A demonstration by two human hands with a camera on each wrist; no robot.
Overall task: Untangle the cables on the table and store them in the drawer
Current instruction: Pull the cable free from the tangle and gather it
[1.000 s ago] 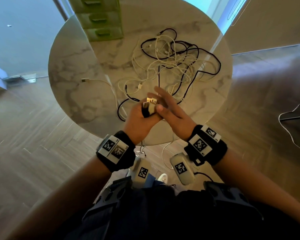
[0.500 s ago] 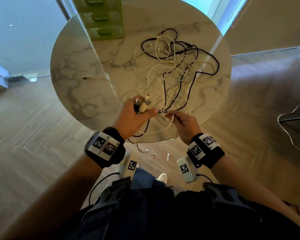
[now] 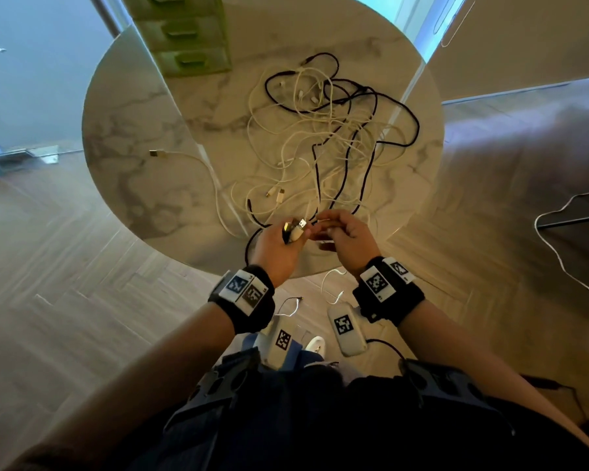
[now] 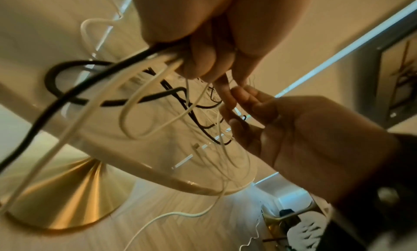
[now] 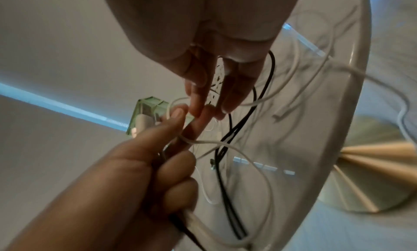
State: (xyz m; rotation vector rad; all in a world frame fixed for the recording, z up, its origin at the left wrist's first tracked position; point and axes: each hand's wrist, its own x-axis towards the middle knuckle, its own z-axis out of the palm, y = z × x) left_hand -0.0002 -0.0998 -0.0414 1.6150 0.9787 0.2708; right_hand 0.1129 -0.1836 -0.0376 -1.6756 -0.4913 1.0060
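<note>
The left hand (image 3: 279, 248) is clenched around a small bunch of cable ends at the near edge of the table (image 3: 143, 171), plugs (image 3: 295, 229) poking up out of the fist, black and white cords trailing from below it. The right hand (image 3: 349, 237) hovers just beside it, fingers loosely spread and lightly curled, touching the left fingertips; whether it actually pinches a strand, I cannot tell from any view.

The rest of the cables (image 3: 330, 130) lie in one loose knot across the middle of the table, black loops woven through white ones, with one white cable (image 3: 184, 156) running out alone to the left. The green drawer unit (image 3: 187, 39) stands at the far edge, all its drawers closed. Nothing looks stored yet, so this seems to be early sorting.

Here is the danger. Those gripped ends all lead back into the same knot, so a hard pull toward the body would probably tighten the crossings instead of freeing them, and could drag the whole heap toward the near rim. Some white strands already hang over that edge toward the floor (image 3: 65, 300); their weight could pull more after them. Several plugs share one fist, so opening the fingers to take another could let one slip. And with the drawers shut and both hands busy, a free hand will be needed before anything goes in.
</note>
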